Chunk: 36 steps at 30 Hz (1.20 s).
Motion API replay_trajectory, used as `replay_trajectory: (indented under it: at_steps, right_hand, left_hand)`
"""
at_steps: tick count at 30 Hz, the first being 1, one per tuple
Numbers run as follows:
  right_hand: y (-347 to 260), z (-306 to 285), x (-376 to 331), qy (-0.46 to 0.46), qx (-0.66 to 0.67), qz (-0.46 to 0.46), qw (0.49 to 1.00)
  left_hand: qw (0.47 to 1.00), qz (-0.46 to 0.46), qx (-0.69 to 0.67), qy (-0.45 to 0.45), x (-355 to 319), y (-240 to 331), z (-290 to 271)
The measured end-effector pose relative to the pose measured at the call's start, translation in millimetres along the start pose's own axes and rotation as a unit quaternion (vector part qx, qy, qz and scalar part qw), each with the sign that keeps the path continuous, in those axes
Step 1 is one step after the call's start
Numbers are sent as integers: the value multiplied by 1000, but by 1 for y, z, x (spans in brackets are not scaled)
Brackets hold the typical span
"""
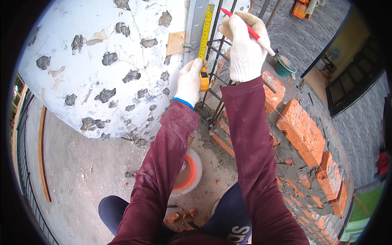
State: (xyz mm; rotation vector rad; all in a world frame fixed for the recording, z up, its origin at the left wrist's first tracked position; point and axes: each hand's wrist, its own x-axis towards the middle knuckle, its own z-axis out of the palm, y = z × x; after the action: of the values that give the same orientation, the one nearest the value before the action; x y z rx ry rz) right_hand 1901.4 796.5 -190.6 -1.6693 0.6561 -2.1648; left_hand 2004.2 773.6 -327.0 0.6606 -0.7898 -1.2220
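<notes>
My left hand [190,81], in a white knit glove, grips a yellow tape measure [204,80] at its case. The yellow blade [207,30] runs up along a grey metal strip [197,28] beside the white wall. In my gloved right hand [248,48] is a red and white pencil or marker [254,33], held slantwise with its red end at upper left. That hand is raised just right of the blade, over dark steel rebar [216,55]. A small wooden piece [176,43] sits against the wall left of the strip.
Pitted white wall [122,73] fills the left. On the right runs a brick wall [302,132] with mortar and a taut string. A bucket [195,171] stands between my legs, a green bucket [286,66] farther back. Wooden strip [41,155] lies far left.
</notes>
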Motion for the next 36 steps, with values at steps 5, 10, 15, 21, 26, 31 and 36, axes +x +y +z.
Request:
replay_trajectory:
  at_steps: [5,10,15,21,26,31,36]
  right_hand:
    - [0,6,11,3,-4,19,1000]
    - [11,8,29,-46,-56,-5,997]
    - [9,16,27,-18,-86,-4,996]
    - [5,20,27,-1,-61,16,998]
    - [10,19,28,-43,-18,52,998]
    - [12,18,27,-50,15,61,997]
    - [11,22,25,-48,16,69,996]
  left_hand:
    - [1000,-15,3,7,-3,4,-1]
    - [1000,-15,-4,-5,-4,6,2]
    - [1000,-20,-8,-3,0,0,-6]
    - [1000,-14,-5,-6,1,-1,-4]
    - [1000,-12,1,-8,1,-1,-6]
    - [1000,-11,6,-16,-2,0,-4]
    - [1000,-13,7,-3,-5,5,-3]
